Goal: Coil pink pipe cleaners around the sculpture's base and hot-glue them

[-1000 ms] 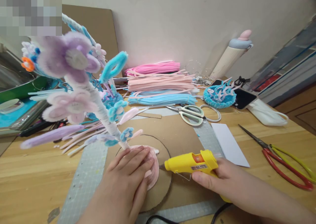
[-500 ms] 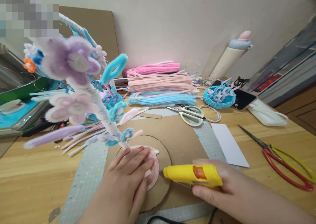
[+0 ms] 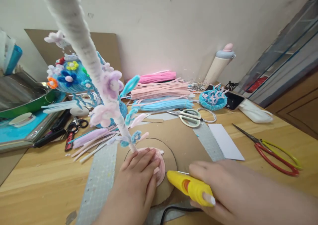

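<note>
Over the cardboard's [image 3: 191,140] left part leaned a white stem [image 3: 90,53], probably light. The left hand [image 3: 140,175] lay flat, fingers together, on the cardboard's pink coil [image 3: 162,170], likely soft, best pressed broadly. Above the cardboard's right, the right hand [image 3: 222,182] clasped a stiff-looking glue gun [image 3: 180,182], best held behind its nozzle.

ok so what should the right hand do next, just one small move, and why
Probably ease the glue gun in to the outer edge of the pink coil: the right hand already holds it with the tip close to that edge, and the left hand lies over the coil on the cardboard.
</note>
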A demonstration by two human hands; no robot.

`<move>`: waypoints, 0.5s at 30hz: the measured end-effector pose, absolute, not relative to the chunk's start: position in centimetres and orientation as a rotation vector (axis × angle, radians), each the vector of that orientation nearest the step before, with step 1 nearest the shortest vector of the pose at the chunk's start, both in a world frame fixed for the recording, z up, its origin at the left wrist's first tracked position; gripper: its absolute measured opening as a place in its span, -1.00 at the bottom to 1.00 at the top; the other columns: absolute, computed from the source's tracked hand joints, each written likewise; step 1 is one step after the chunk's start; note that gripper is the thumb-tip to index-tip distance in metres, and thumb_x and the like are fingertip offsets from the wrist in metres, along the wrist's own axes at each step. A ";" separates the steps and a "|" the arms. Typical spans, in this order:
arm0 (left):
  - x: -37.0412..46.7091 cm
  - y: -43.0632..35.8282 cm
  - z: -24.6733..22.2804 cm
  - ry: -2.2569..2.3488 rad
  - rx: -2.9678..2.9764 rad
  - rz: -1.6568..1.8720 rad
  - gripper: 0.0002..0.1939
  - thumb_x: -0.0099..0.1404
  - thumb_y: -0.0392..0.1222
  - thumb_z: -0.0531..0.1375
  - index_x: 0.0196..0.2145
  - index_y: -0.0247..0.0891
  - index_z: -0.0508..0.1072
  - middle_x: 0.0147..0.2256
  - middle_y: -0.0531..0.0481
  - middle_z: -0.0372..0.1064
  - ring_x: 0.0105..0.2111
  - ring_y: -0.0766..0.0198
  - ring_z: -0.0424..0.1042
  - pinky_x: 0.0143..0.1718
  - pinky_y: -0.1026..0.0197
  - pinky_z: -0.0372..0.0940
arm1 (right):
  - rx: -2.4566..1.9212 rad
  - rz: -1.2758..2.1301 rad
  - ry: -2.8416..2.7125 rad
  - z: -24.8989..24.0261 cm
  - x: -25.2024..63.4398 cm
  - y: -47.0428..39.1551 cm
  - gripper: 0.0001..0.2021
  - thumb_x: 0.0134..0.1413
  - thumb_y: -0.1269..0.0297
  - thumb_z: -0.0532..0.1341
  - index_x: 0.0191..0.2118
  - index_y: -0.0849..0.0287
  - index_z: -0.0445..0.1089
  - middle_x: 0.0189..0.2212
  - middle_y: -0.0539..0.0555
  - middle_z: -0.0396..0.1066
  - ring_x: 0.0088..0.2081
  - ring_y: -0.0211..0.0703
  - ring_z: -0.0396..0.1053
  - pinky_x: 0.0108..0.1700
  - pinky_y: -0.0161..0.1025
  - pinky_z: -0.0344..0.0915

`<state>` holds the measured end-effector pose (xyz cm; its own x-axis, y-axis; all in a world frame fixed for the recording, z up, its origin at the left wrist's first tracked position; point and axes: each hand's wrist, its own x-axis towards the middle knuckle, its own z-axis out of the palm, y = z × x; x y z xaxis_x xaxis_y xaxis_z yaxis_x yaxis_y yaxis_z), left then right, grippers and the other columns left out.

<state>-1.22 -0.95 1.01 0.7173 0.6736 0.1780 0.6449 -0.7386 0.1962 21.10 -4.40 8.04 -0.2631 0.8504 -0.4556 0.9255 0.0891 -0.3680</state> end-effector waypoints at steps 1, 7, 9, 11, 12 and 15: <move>-1.2 -1.0 1.0 1.082 2.791 0.384 -0.54 0.32 -0.33 0.00 0.16 -0.16 0.29 0.17 0.00 0.26 0.18 0.12 0.21 0.18 -0.12 0.19 | 1.844 -0.916 2.230 8.4 21.3 -4.2 -0.90 0.01 0.17 0.19 -0.38 0.03 0.41 -0.47 0.04 0.46 -0.44 -0.06 0.39 -0.51 -0.28 0.01; -1.2 -1.1 0.8 1.093 2.709 0.445 -0.61 0.36 -0.30 -0.03 0.09 -0.16 0.36 0.13 -0.01 0.31 0.15 0.12 0.23 0.18 -0.14 0.13 | 1.824 -1.397 2.007 8.6 25.7 -2.4 -0.73 -0.04 0.02 0.24 -0.42 0.13 0.42 -0.61 -0.05 0.34 -0.60 -0.29 0.20 -0.60 -0.37 0.02; -1.1 -1.2 0.8 1.091 2.639 0.504 -0.64 0.38 -0.27 -0.04 0.05 -0.16 0.39 0.11 -0.04 0.33 0.14 0.11 0.24 0.17 -0.13 0.12 | 1.984 -1.651 1.982 7.0 27.5 -1.9 -0.62 0.00 -0.09 0.19 -0.43 0.17 0.39 -0.67 -0.06 0.28 -0.63 -0.30 0.17 -0.59 -0.37 0.06; -1.1 -1.4 1.1 1.092 2.515 0.598 -0.67 0.39 -0.23 -0.06 -0.08 -0.18 0.47 0.02 -0.07 0.38 0.07 0.11 0.29 0.12 -0.07 0.16 | 2.269 -1.720 2.030 4.7 29.0 -1.4 -0.51 0.04 -0.22 0.07 -0.43 0.18 0.34 -0.64 -0.04 0.28 -0.61 -0.31 0.19 -0.58 -0.38 0.05; -1.1 -1.5 1.3 1.087 2.438 0.639 -0.67 0.40 -0.20 -0.07 -0.18 -0.19 0.49 -0.06 -0.09 0.42 0.00 0.12 0.33 0.07 -0.03 0.20 | 2.366 -1.685 2.027 3.5 29.6 -1.1 -0.47 0.06 -0.25 0.01 -0.43 0.18 0.33 -0.65 -0.03 0.27 -0.62 -0.30 0.18 -0.59 -0.37 0.05; -1.2 -1.6 2.0 1.060 2.144 0.676 -0.63 0.38 -0.09 -0.04 -0.41 -0.23 0.49 -0.35 -0.05 0.43 -0.25 0.17 0.40 -0.17 0.12 0.28 | 2.583 -1.493 2.018 1.0 30.9 -0.5 -0.46 0.01 -0.24 0.05 -0.46 0.21 0.38 -0.66 0.00 0.28 -0.63 -0.27 0.18 -0.58 -0.33 0.09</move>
